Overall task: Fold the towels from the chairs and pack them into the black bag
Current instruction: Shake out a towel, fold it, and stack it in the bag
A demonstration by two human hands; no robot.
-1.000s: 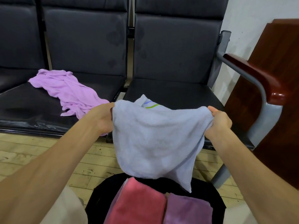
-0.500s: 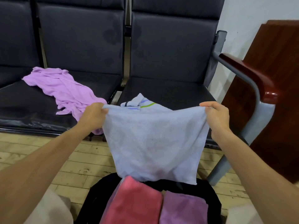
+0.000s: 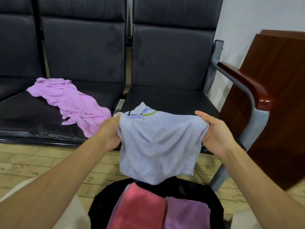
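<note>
Open black fabric bag (image 3: 212, 202) at bottom, holding a folded pink towel (image 3: 140, 207) beside a folded purple towel (image 3: 186, 214); above it, a pale blue terry towel (image 3: 158, 146) hangs, its upper corners gripped by the left hand (image 3: 109, 133) and right hand (image 3: 214, 131); beyond, a crumpled lilac towel (image 3: 72, 104) lies on the black padded chair seat (image 3: 24, 116).

bare forearms (image 3: 69, 177), cream clothing (image 3: 78, 210)

Soft matt pale-blue terry cloth towel (image 3: 158, 146); crumpled lilac cloth towel (image 3: 72, 103) on smooth, faintly glossy black leatherette chair seats (image 3: 165, 98); glossy reddish wooden armrest (image 3: 247, 86); worn wooden plank floor (image 3: 33, 162).
</note>
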